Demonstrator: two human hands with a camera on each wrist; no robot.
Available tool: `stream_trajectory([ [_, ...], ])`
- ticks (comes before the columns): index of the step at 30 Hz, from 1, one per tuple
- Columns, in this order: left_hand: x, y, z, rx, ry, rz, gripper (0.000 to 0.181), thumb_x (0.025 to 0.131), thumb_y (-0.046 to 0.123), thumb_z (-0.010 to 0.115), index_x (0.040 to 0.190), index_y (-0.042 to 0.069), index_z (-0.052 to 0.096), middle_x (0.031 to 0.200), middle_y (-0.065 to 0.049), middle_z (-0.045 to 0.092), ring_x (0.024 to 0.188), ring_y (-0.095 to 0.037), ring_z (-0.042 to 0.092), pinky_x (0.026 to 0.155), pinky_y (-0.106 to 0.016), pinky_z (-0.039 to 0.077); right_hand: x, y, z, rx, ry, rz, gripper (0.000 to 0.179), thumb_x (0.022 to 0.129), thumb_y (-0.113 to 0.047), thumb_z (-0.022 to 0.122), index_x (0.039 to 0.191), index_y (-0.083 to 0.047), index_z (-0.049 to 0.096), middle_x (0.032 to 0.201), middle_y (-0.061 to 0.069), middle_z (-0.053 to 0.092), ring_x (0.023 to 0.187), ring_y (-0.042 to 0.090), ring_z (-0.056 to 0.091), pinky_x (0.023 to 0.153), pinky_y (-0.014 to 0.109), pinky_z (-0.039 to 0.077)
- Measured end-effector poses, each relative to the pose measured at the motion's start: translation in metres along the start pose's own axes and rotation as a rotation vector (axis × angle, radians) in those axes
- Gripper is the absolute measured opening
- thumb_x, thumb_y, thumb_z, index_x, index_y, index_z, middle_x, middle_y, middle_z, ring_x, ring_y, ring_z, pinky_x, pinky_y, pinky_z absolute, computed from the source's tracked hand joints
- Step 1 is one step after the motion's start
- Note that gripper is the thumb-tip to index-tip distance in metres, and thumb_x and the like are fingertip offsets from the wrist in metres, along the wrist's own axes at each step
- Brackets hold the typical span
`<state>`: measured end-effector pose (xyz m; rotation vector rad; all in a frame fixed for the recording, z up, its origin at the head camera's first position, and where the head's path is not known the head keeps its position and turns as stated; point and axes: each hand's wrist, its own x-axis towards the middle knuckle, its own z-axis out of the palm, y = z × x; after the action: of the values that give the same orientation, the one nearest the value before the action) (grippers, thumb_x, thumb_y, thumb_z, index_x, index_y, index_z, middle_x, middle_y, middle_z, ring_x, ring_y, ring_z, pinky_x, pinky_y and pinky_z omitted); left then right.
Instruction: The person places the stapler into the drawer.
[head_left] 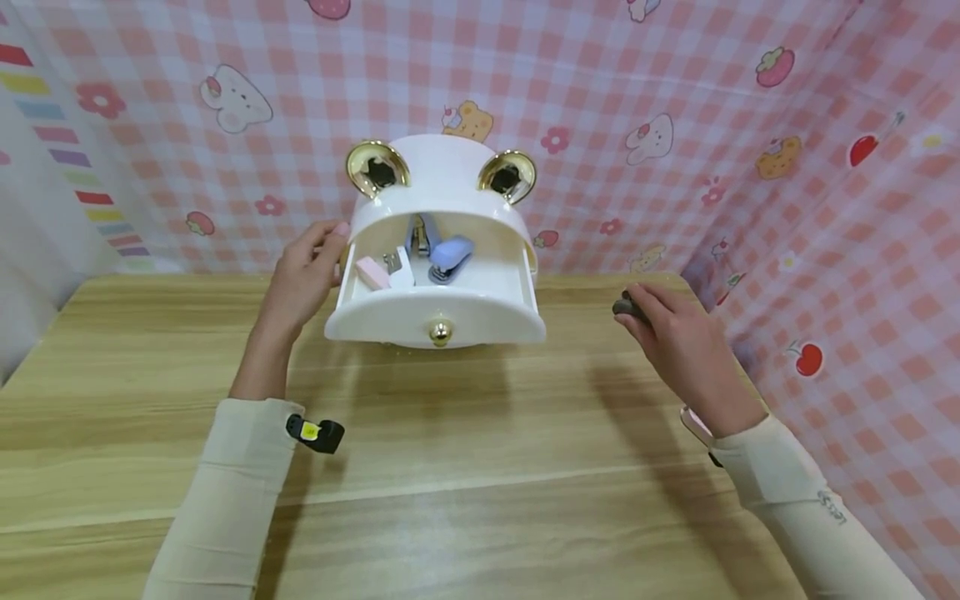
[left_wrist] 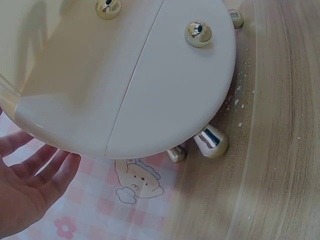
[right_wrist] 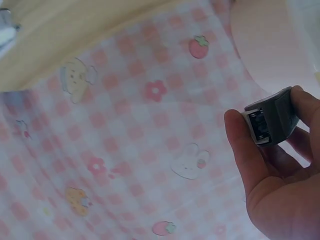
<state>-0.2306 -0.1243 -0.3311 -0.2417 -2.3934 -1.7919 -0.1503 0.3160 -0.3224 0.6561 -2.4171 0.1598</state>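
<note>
- The left hand (head_left: 298, 275) touches the left side of the white cabinet (head_left: 442, 171) with loosely extended fingers, grasping nothing.
- The cabinet stands on the far part of the table (head_left: 420, 517), its drawer (head_left: 491, 317) pulled out toward the near side, a gold knob (head_left: 441, 333) on the front.
- Inside the drawer, a pink block (head_left: 372, 273) lies at left, a white piece (head_left: 402, 271) beside it, and a blue stapler (head_left: 452, 254) farther right.
- At right, well apart from the drawer, the right hand (head_left: 690, 354) pinches a small dark object (right_wrist: 272, 120) above the table.
</note>
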Motion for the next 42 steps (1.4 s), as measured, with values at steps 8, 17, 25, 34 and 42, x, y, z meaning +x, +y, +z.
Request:
stream_trajectory([
  [8,0.0,0.0,0.0,-0.005,-0.004,0.002,0.059,0.107,0.048,0.042,0.143,0.003,0.054,0.127,-0.018,0.058,0.109,-0.02,0.057,0.083,-0.023,0.058,0.015,-0.007,-0.009,0.026,0.022,-0.019,0.041,0.09,-0.011,0.079,0.126,0.003,0.067,0.121,0.02,0.066,0.107,0.038,0.065,0.079,0.055,0.057],
  [17,-0.001,0.002,0.0,0.021,0.001,-0.006,0.061,0.106,0.052,0.042,0.142,0.005,0.055,0.129,-0.017,0.058,0.113,-0.024,0.058,0.086,-0.027,0.058,0.029,-0.017,-0.015,0.04,0.011,-0.023,0.037,0.091,-0.014,0.078,0.125,-0.003,0.068,0.122,0.015,0.067,0.106,0.034,0.065,0.082,0.052,0.056],
  [25,-0.001,0.002,0.0,0.006,0.002,-0.003,0.058,0.107,0.048,0.042,0.142,0.004,0.055,0.127,-0.018,0.058,0.11,-0.021,0.057,0.084,-0.024,0.057,0.048,-0.032,-0.022,0.021,0.008,-0.076,0.04,0.092,-0.016,0.077,0.128,-0.002,0.067,0.121,0.014,0.066,0.105,0.034,0.064,0.083,0.051,0.056],
  [34,-0.002,0.002,0.0,0.006,0.0,-0.011,0.058,0.107,0.048,0.042,0.143,0.005,0.054,0.129,-0.017,0.058,0.113,-0.022,0.056,0.083,-0.025,0.057,0.068,-0.046,-0.026,0.029,0.012,-0.164,0.039,0.095,-0.017,0.075,0.128,0.001,0.066,0.124,0.017,0.065,0.108,0.035,0.064,0.089,0.051,0.056],
  [42,-0.002,0.001,0.0,0.015,0.005,0.002,0.06,0.107,0.05,0.042,0.143,0.005,0.055,0.128,-0.018,0.058,0.113,-0.023,0.056,0.081,-0.024,0.056,0.078,-0.059,-0.027,0.022,0.034,-0.224,0.039,0.094,-0.015,0.076,0.129,-0.002,0.065,0.122,0.013,0.066,0.103,0.031,0.065,0.086,0.047,0.057],
])
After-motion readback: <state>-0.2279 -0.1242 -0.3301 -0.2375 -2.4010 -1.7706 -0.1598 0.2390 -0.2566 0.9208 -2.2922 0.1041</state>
